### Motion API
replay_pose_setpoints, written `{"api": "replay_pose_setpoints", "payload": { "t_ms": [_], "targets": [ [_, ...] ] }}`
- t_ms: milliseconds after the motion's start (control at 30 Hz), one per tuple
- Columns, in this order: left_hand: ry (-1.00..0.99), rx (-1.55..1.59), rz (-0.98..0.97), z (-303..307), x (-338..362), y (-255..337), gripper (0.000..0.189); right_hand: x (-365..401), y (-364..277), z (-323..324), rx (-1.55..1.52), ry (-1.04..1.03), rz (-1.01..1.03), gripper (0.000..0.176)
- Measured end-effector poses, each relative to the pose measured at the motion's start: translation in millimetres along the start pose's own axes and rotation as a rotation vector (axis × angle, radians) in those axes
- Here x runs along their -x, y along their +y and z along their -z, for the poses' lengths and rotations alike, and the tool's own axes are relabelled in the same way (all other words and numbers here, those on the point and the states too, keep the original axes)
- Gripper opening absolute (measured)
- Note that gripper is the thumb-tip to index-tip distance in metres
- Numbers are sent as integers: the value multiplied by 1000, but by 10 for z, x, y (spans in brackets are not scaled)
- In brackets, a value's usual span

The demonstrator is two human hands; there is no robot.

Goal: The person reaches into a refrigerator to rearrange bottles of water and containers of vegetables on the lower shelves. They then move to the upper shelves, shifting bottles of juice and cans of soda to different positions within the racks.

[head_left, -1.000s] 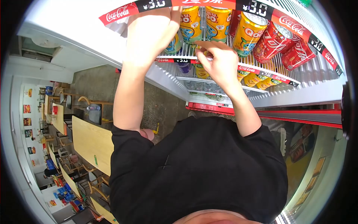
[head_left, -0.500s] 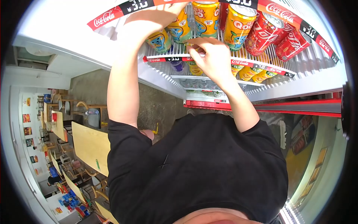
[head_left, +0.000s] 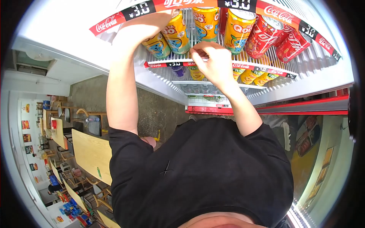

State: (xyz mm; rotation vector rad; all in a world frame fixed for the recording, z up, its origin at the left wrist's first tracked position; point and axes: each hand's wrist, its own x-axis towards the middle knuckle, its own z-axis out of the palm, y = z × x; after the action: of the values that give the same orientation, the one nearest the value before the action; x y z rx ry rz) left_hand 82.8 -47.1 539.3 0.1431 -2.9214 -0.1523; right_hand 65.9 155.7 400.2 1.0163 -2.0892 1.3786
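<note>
My left hand (head_left: 157, 22) reaches behind the upper price strip, over the top of a yellow Qoo can (head_left: 177, 36). Its fingers are hidden there. Another Qoo can (head_left: 156, 46) stands just left, below the left wrist. My right hand (head_left: 213, 59) is at the front edge of the wire shelf, fingers curled in toward the thumb, with nothing visible between them. Its fingertips are close to the base of the Qoo can under my left hand. Behind the right hand stands a further Qoo can (head_left: 206, 26), with one more (head_left: 238, 32) to its right.
Red Coca-Cola cans (head_left: 264, 36) stand on the shelf's right side. A lower shelf holds a purple drink (head_left: 178, 71) and several yellow ones. The cooler's red base (head_left: 209, 110) is below. Wooden tables (head_left: 91, 152) and chairs fill the room at left.
My right hand's fingers have drawn back slightly from the can base and curled in more. The Qoo can under my left hand sits slightly further left. The whole view has shifted a little.
</note>
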Motion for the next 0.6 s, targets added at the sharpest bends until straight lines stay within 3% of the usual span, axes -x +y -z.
{"api": "replay_pose_setpoints", "payload": {
  "t_ms": [600],
  "targets": [
    [-1,61,-108,75,-30,-8,43,10,19,-26,-26,5,-26,11]
  ]
}}
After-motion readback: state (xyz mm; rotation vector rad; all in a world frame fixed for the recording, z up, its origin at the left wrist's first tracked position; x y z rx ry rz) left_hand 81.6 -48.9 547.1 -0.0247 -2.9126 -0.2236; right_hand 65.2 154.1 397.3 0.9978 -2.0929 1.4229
